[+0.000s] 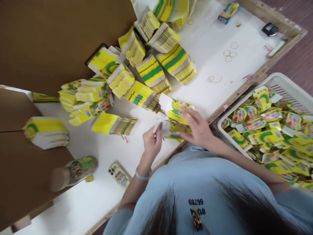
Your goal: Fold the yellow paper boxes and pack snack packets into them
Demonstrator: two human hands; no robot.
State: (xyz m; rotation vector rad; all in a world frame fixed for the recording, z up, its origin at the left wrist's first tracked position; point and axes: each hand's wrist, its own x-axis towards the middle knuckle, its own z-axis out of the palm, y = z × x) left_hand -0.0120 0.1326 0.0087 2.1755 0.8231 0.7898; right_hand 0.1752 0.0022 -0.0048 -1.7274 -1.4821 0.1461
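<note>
At a white table (204, 93) with a raised wooden rim (234, 98) and brown cardboard (61, 36) on the far left, pinches a carton (179, 126) in the narrowed left hand (153, 138), close inside the near rim, and spreads the blurred right hand (197, 127) loosely over it. Leaves room between the stacks (153, 73) and the right-hand rim, around rubber bands (228, 55), but tightens between the stacks themselves. Has a phone (119, 174) and jar (75, 171) on the left, a crate (278, 80) of boxes (266, 135) just beyond the rim.

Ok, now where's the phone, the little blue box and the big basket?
Phone (120, 175): head view, its patterned back.
Blue box (229, 12): head view, its printed face.
Basket (277, 75): head view, its pale rim.
</note>
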